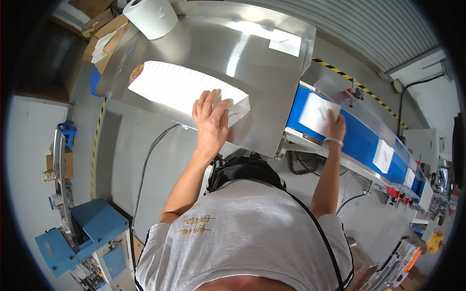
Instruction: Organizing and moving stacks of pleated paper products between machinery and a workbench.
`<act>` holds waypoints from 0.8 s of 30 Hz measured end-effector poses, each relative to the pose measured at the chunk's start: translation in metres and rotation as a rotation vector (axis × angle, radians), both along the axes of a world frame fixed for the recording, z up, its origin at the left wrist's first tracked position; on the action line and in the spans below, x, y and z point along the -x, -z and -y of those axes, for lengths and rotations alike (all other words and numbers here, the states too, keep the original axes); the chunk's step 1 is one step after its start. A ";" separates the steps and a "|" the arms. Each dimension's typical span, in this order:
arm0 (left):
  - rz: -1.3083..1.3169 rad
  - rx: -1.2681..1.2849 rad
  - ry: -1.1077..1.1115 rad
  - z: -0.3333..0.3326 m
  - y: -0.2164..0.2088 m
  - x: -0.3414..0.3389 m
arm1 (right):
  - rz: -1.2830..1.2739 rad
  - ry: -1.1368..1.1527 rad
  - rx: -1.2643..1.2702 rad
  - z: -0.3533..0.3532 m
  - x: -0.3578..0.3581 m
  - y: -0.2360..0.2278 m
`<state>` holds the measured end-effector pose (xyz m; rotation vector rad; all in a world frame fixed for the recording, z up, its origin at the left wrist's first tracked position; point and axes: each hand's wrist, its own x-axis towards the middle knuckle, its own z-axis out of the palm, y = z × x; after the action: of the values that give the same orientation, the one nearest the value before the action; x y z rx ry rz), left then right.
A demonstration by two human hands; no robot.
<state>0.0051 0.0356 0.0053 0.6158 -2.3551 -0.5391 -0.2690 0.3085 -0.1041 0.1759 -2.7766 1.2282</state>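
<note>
A long row of flat white boxes (170,82) leans side by side across the steel table. My left hand (212,116) rests on the right part of this row, fingers spread over the boxes' upper edges. Over the blue conveyor belt (361,140), at its table end, my right hand (336,127) grips another flat white box (314,112) by its right edge. That box is slightly blurred; whether it touches the belt I cannot tell. Farther down the belt lies a white box (383,156), with another (409,178) beyond it.
The steel table (262,72) carries a white paper roll (151,18) at its far left and a single white box (285,42) at its far right corner. A clear guard (330,92) edges the belt's far side. Blue machine housings (99,220) stand at lower left. A cable (141,179) hangs down.
</note>
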 end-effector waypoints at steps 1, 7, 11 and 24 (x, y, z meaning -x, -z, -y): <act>0.010 -0.004 0.002 0.000 -0.001 -0.001 | -0.029 0.114 -0.177 -0.005 0.002 -0.004; 0.030 0.008 -0.017 -0.004 -0.002 0.001 | -0.263 -0.613 -0.108 0.061 -0.035 -0.063; 0.061 0.025 0.004 -0.003 -0.003 -0.001 | 0.289 -1.101 0.219 0.144 -0.089 -0.092; 0.008 0.007 -0.090 0.007 -0.008 0.004 | 0.215 -0.622 0.477 0.099 -0.068 -0.038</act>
<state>0.0006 0.0285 0.0136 0.7187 -2.3232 -0.4882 -0.2014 0.2094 -0.0662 0.9635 -2.5633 2.1129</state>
